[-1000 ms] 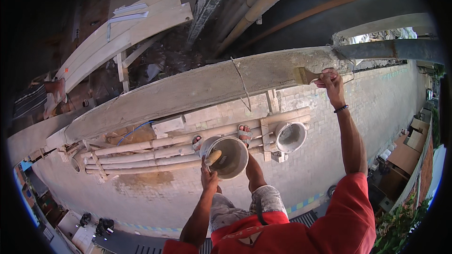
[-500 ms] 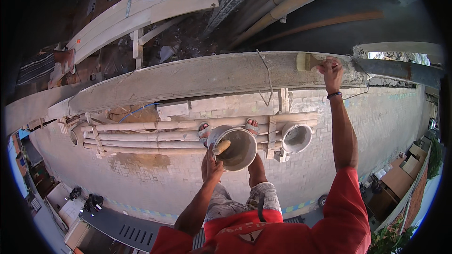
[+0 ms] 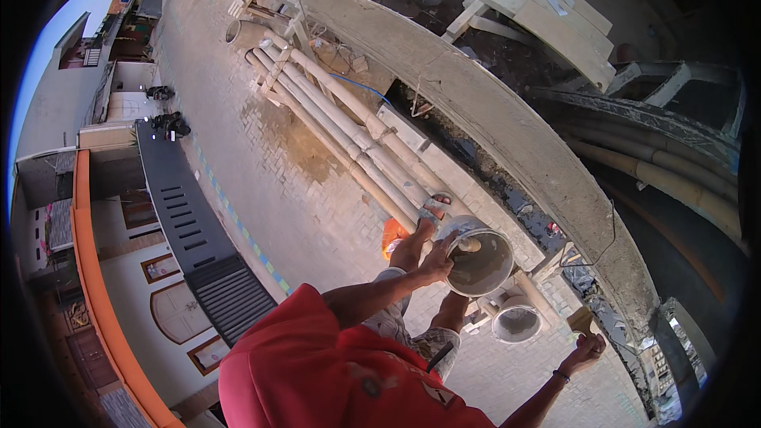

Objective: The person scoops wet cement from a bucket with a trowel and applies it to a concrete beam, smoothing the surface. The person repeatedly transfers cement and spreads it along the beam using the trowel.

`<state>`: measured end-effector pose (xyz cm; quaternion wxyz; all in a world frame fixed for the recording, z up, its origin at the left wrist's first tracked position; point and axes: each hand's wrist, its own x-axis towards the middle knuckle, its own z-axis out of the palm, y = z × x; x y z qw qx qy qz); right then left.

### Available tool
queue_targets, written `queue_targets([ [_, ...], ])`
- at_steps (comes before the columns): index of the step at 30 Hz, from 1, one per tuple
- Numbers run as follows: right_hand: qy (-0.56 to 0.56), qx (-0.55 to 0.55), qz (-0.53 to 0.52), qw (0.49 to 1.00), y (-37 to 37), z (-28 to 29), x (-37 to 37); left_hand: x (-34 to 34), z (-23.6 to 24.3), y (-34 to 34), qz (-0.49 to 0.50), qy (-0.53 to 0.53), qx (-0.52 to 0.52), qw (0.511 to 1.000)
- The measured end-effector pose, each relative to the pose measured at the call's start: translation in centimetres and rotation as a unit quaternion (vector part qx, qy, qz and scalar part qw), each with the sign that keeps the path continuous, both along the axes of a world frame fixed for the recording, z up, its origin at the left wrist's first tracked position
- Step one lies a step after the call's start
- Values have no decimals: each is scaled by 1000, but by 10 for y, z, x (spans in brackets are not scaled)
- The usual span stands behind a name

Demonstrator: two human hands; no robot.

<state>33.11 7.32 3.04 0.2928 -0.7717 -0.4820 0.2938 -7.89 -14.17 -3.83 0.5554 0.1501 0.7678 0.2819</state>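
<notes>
My left hand (image 3: 437,261) grips a pale bucket (image 3: 464,223) at its rim. Grey residue coats the inside of that bucket, and a rounded wooden handle (image 3: 470,245) leans within it; the tool's other end cannot be made out. My right hand (image 3: 585,351) is closed around a wide flat paint brush (image 3: 580,319), held out to the right. The brush is apart from the long concrete beam (image 3: 507,103), between the bucket and the beam's lower right end.
My feet are on a platform of bamboo poles (image 3: 349,131) high above a paved street (image 3: 230,111). A second bucket (image 3: 515,339) hangs or stands by the poles. Bent wire (image 3: 612,230) sticks out of the beam. Boards (image 3: 547,20) lie beyond it.
The view has turned left, showing more street and houses. My right hand has taken the brush off the beam and drawn it down. My left hand still holds the bucket.
</notes>
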Motion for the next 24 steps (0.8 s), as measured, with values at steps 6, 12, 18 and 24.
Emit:
queue_targets([
  [6, 184, -104, 260, 942, -55, 64, -151, -12, 8, 12, 73, -49, -30, 996],
  [12, 68, -25, 541, 838, -54, 51, -274, -22, 8, 2, 97, 38, 34, 994],
  [18, 129, -228, 572, 777, -64, 36, -292, -38, 25, -1, 232, -21, 132, 963],
  [24, 43, -221, 556, 800, -54, 23, -246, -45, -34, -32, 357, -88, 59, 928],
])
